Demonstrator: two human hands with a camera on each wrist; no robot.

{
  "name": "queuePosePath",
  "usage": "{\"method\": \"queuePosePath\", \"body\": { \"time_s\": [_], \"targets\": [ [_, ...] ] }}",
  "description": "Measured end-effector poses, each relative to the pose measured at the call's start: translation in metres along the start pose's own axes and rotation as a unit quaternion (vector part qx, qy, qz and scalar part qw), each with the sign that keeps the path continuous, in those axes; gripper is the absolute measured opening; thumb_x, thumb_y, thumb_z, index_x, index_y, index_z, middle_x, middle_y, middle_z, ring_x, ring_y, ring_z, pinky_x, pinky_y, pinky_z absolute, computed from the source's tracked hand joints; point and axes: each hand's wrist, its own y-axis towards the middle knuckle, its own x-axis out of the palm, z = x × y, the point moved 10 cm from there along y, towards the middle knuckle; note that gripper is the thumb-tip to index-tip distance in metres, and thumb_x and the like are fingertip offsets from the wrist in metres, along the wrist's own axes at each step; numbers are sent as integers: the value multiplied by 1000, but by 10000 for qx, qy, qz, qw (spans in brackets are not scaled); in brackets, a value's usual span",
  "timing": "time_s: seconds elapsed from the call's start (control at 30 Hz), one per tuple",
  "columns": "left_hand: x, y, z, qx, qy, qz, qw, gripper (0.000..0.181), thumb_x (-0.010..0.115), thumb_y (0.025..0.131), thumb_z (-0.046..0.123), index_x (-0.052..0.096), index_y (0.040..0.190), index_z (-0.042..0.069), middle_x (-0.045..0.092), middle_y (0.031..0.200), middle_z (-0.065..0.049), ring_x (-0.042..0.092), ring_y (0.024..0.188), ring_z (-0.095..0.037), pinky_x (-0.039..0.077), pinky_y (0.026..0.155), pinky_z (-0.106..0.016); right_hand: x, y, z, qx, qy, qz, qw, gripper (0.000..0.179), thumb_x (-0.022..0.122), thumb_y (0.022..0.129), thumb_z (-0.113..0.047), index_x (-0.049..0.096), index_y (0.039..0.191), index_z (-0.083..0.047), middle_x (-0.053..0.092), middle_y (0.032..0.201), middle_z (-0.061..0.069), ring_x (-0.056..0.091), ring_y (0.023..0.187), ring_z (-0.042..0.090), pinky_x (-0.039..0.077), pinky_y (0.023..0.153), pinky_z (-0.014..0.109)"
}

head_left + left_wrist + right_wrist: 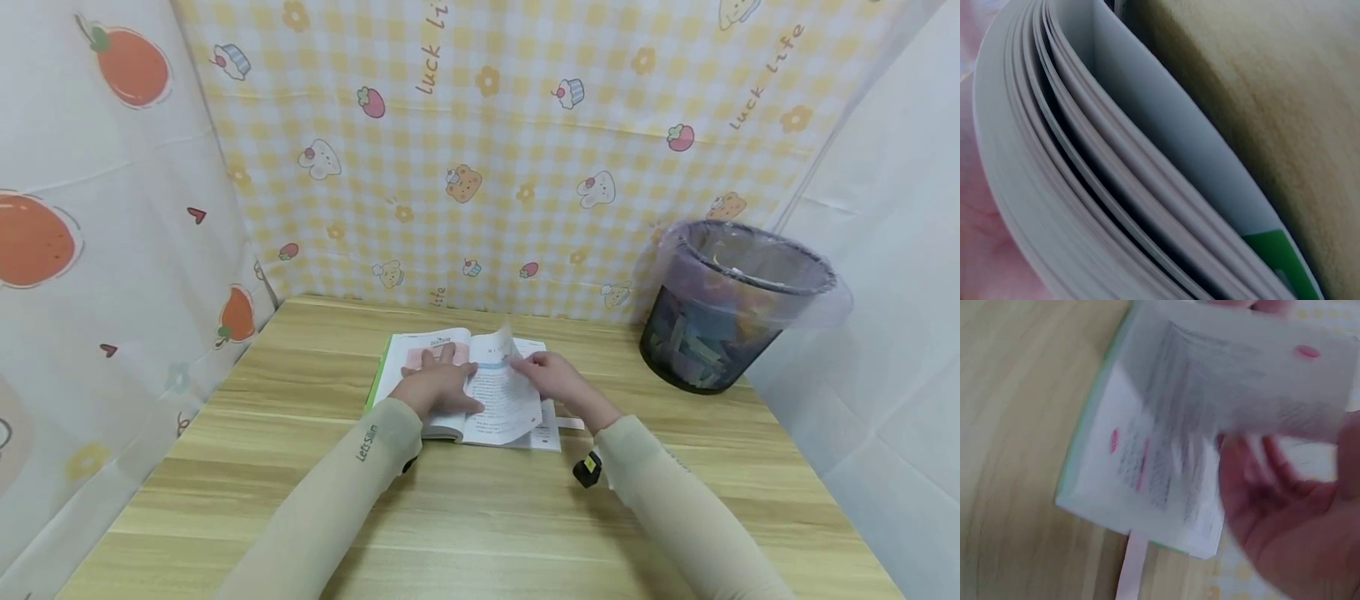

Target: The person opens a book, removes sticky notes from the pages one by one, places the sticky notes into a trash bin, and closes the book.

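Note:
An open book (pixel 408 343) with a green-edged cover lies on the table. My left hand (pixel 438 387) rests on its left-hand page with the fingers spread. In the left wrist view the thick block of page edges (pixel 1104 181) arches beside the blurred left hand (pixel 991 244). My right hand (pixel 558 379) pinches the outer edge of a printed page (pixel 498 404), which is raised and bent off the pages beneath. From the right wrist, that lifted page (pixel 1260 381) appears blurred between the thumb and fingers of the right hand (pixel 1297 519). A pale pink strip (pixel 1132 569) sticks out from the book.
A black waste bin (pixel 682 342) lined with a translucent purple bag stands at the back right of the wooden table (pixel 480 517). Behind the table hangs a yellow checked curtain (pixel 495 150). White cloth closes off both sides.

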Motion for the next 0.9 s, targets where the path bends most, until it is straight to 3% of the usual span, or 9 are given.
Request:
{"method": "queuePosePath", "body": {
  "time_s": [0.1,0.17,0.23,0.33,0.43,0.67,0.9],
  "targets": [
    [-1,1,0,11,48,43,10000,85,78,96,58,45,169,31,0,187,-16,0,168,-57,11,121,-92,9,0,-11,-191,1422,-396,9889,68,39,117,-55,66,140,3,76,125,19,75,100,21,65,86,33],
    [-1,1,0,39,90,79,9999,85,78,95,58,46,169,32,3,186,-16,4,168,-57,14,121,-92,15,-1,-14,-256,1837,-534,9812,61,39,118,-45,65,142,6,76,131,22,76,105,23,66,91,35],
    [0,1,-1,63,150,86,9998,85,79,94,60,46,168,32,6,186,-16,8,167,-57,16,120,-93,21,-1,-14,-499,1381,-442,9882,47,46,117,-32,69,139,3,76,133,20,76,110,22,64,96,37],
    [2,1,-3,116,193,56,9997,86,77,95,62,45,169,32,6,186,-17,8,167,-58,17,119,-93,29,-4,-15,-955,-53,-52,9954,32,61,109,-15,73,136,-4,77,135,15,75,121,27,61,107,45],
    [3,0,-6,194,186,49,9996,86,73,98,64,42,171,32,3,186,-17,4,168,-56,16,119,-93,38,-7,-18,-1230,-1089,298,9860,36,68,104,-17,73,138,-8,76,140,14,69,135,35,53,119,54],
    [-7,-4,-18,605,-57,237,9979,95,67,100,67,29,176,25,0,186,-20,3,169,-54,17,124,-87,57,-15,-44,-1891,-2132,283,9581,48,63,108,-32,65,149,-6,72,144,18,67,136,37,54,117,55],
    [-30,-4,-46,1071,-114,563,9926,95,69,101,61,34,173,9,28,177,-27,32,161,-52,34,128,-72,72,-16,-36,-1462,-2924,-84,9450,68,62,107,-57,50,166,-25,62,151,22,72,124,41,59,107,57]
  ]
}}
